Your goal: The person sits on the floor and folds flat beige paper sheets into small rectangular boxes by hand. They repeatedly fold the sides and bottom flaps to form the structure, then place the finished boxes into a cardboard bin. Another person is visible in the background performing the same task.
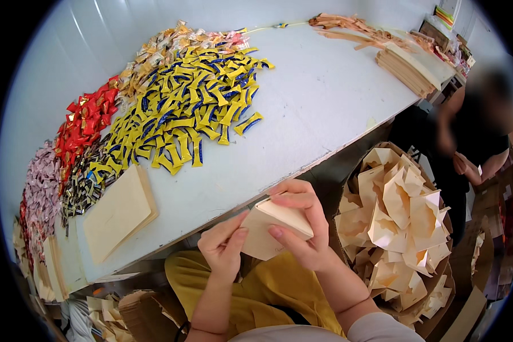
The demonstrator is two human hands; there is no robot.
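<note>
A cream card piece (273, 231) is held in front of the bench (308, 114), just off the middle of its near edge and above the wearer's lap; whether the edge is touched cannot be told. Its left side is pinched between the thumb and bent fingers of the left hand (221, 246). Its right side is grasped by the right hand (305, 228), the thumb being laid on the near face and the fingers curled over the upper edge.

The piece appears only partly worked: a fold is seen along its top, but the hollow form has not been reached. Many opened-out card forms (404, 205) are heaped in a cardboard box (442, 308) beside the near edge, so a good share may be judged done. What is left is suggested by a flat card stack (119, 214) by the near edge, toward the left end, and by another stack (407, 71) at the right end.

Yellow-and-blue wrapped pieces (194, 97) and red wrapped pieces (85, 122) are piled toward the far left corner, apparently unused. A co-worker (479, 125) is seen beyond the box.
</note>
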